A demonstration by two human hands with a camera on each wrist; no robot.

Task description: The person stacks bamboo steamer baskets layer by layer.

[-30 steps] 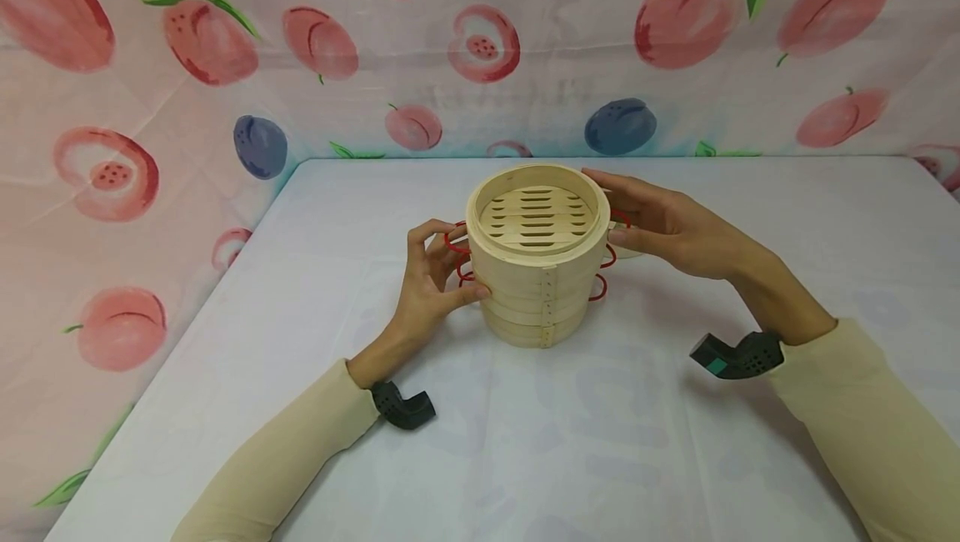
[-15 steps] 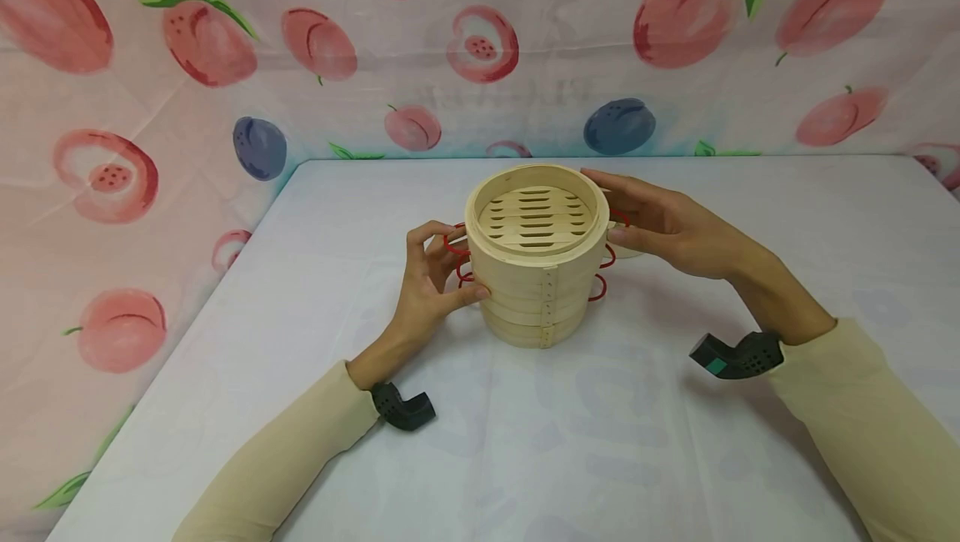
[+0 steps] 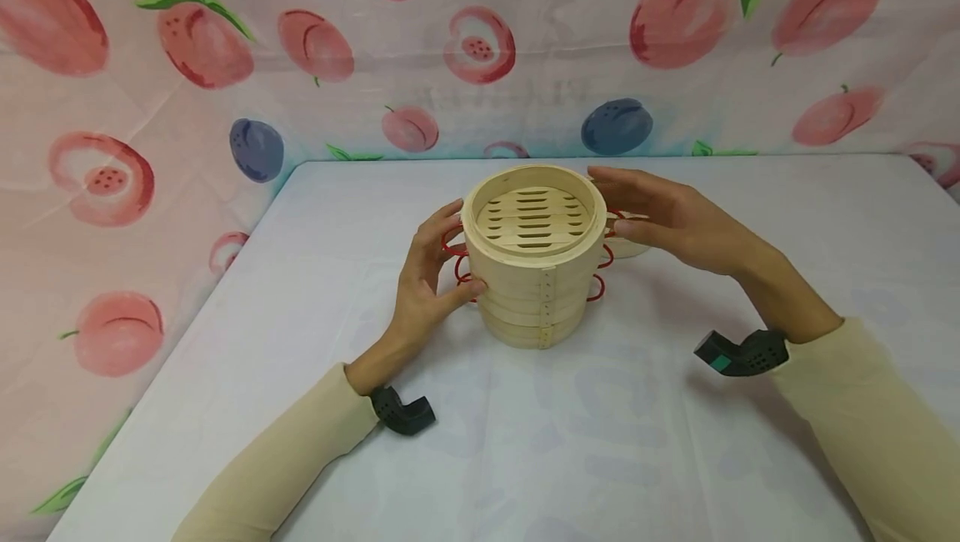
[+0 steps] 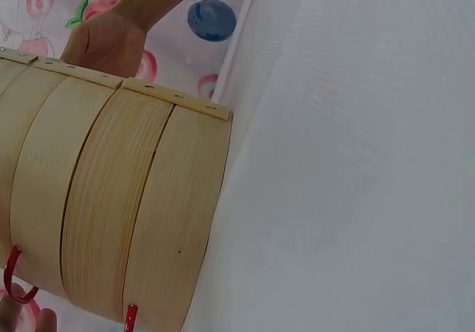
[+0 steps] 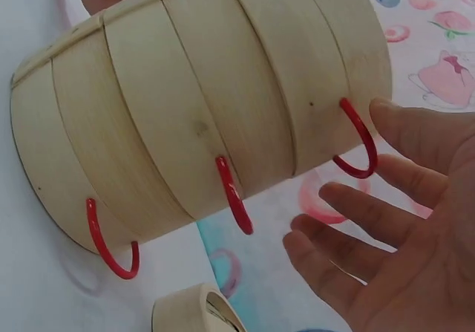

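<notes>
A stack of round bamboo steamer baskets (image 3: 532, 283) stands upright on the table, its top slatted and uncovered, with red loop handles (image 5: 231, 198) down its sides. My left hand (image 3: 423, 288) is at the stack's left side, thumb tip at the wall and fingers extended beside the upper red handles. In the left wrist view, its fingertips (image 4: 30, 317) show beside a handle. On the other side, my right hand (image 3: 675, 221) has its fingers spread loosely by the top tier. In the right wrist view, its thumb overlaps the upper rim and the palm holds nothing.
Behind the stack, to the right, lies a smaller round bamboo piece (image 3: 628, 246), mostly hidden in the head view. White cloth covers the table (image 3: 600, 450). A fruit-patterned cloth (image 3: 540, 50) hangs along the back and left.
My left hand's fingers have straightened and slid up along the stack's side. My right hand has shifted slightly right, away from the rim. The stack has stayed in place.
</notes>
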